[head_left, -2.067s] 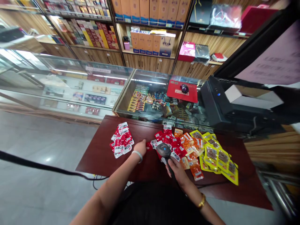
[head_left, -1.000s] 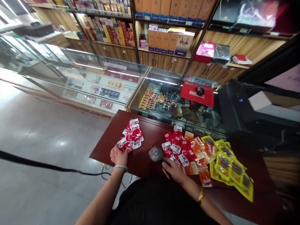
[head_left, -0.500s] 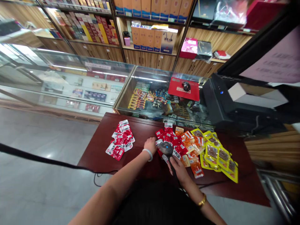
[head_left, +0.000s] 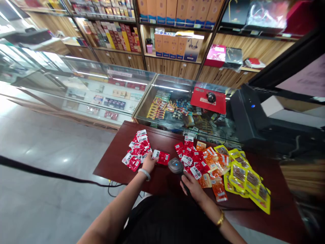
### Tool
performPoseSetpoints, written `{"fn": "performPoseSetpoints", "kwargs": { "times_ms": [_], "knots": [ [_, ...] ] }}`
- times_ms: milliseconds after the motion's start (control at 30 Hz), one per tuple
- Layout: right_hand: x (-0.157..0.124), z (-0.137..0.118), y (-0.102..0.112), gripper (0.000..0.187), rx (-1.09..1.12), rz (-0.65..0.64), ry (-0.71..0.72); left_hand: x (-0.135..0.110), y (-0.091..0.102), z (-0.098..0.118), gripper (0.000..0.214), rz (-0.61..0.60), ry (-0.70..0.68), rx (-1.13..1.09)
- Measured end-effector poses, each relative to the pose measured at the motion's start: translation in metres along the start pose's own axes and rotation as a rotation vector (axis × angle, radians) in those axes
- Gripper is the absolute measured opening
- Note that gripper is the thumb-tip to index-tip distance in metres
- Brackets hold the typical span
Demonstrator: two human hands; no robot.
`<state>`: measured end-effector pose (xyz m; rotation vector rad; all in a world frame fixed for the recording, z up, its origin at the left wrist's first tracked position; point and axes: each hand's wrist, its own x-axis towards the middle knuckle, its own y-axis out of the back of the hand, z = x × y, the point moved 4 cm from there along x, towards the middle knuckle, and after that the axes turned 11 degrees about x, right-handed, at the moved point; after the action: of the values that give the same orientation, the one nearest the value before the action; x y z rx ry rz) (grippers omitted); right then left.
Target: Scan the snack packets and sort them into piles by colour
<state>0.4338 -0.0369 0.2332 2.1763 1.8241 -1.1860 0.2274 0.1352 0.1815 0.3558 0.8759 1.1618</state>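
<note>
My left hand [head_left: 149, 163] grips the white end of a red-and-white snack packet [head_left: 162, 158], just right of a pile of similar red packets [head_left: 139, 149]. In my right hand [head_left: 193, 187] is a dark handheld barcode scanner [head_left: 175, 165] with a small blue light, its head close to that packet. Beside the scanner lies a second heap of red packets [head_left: 189, 150]. Orange packets [head_left: 218, 188] overlap this heap on the right, and farther right are large yellow-edged packets [head_left: 238, 173]. All of them rest on a dark red-brown table [head_left: 109, 162].
Beyond the table stands a glass display case [head_left: 177, 91] with small goods inside and a red mat [head_left: 196, 98] and a dark round object [head_left: 211, 97] on top. A black machine [head_left: 248, 112] with a white open box [head_left: 273, 106] is at right. A cable [head_left: 63, 176] hangs at left.
My left hand has moved left from the middle heap, bringing a red packet with it toward the left pile. The scanner has shifted slightly left toward that packet. The camera view has also shifted.
</note>
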Motion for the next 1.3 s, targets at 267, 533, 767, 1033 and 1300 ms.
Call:
{"fn": "performPoseSetpoints", "kwargs": {
  "times_ms": [267, 533, 767, 1033, 1300],
  "knots": [
    [0.012, 0.002, -0.017, 0.057, -0.098, -0.085, -0.067, -0.018, 0.033, -0.037, 0.029, 0.139, 0.109, -0.049],
    [0.014, 0.0, -0.022, 0.063, -0.155, -0.079, -0.07, 0.0, 0.107, -0.088, 0.034, 0.421, 0.175, -0.076],
    [0.01, -0.002, -0.021, 0.065, -0.115, -0.047, -0.073, 0.022, 0.127, -0.084, 0.053, 0.37, 0.318, 0.221],
    [-0.004, -0.009, -0.006, 0.062, -0.07, 0.001, -0.004, 0.013, 0.072, 0.005, 0.052, 0.52, -0.066, 0.441],
    [-0.021, -0.002, 0.035, 0.055, 0.058, 0.212, 0.081, 0.007, -0.093, 0.124, 0.032, -0.251, -0.419, 0.441]
  ]
}}
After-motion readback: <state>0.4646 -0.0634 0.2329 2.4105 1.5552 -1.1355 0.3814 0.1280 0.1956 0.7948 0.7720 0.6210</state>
